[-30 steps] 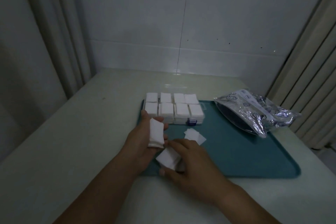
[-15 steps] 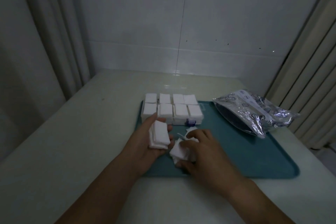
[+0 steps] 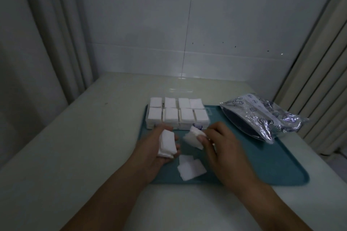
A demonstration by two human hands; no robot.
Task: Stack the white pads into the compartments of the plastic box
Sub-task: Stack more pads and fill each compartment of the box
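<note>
Head view: loose pads (image 3: 190, 169) near tray's (image 3: 262, 170) front edge.

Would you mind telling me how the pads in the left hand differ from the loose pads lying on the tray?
The pads in the left hand form a neat squared stack, held off the tray; the loose pads lie flat, fanned and overlapping, untouched by either hand. Both are white and square.
</note>
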